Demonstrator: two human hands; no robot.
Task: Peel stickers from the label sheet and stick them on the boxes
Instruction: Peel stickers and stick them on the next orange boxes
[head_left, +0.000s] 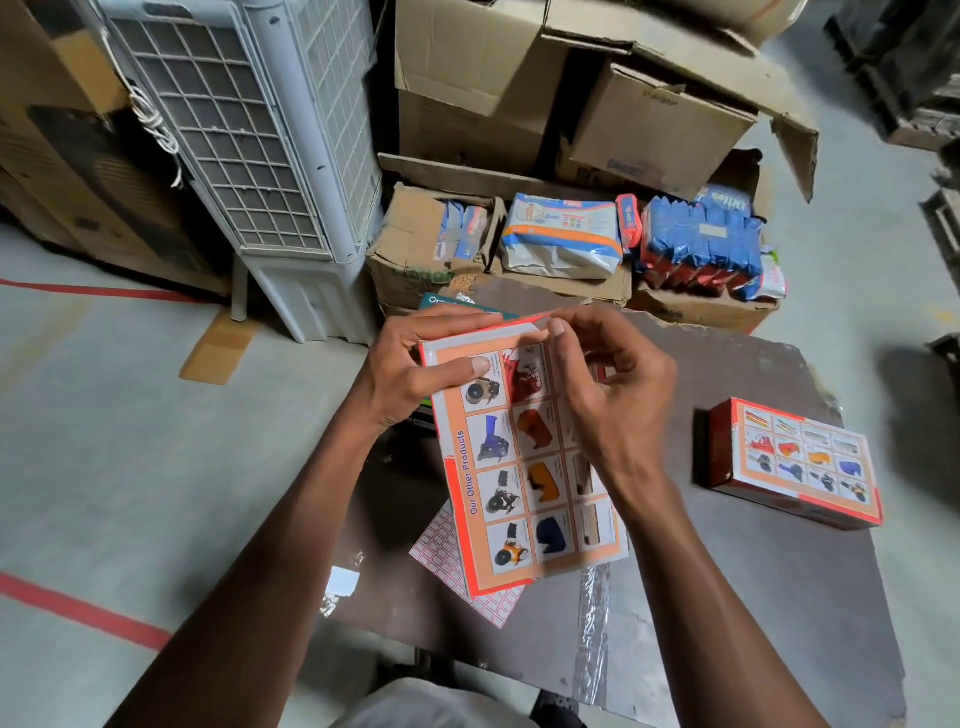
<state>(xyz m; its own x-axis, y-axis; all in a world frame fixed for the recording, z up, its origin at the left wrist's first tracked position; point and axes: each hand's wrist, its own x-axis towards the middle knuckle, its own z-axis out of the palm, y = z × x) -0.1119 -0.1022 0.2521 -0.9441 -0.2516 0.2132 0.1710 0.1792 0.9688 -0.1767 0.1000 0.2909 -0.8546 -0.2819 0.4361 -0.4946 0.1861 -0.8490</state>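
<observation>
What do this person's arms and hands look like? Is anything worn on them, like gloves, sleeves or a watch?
Both are bare. The left hand and right hand have no gloves, and no rings show on the fingers in view. Both forearms are uncovered right down to the bottom of the picture: no sleeves, watch, bracelet or wristband. The fingernails are short and plain. Light grey clothing shows at the bottom edge between the arms.

Two orange boxes and a label sheet
Held box (524, 457) tilted above the board; label sheet (457, 566) beneath it; second box (800, 462) flat near the right edge.
</observation>
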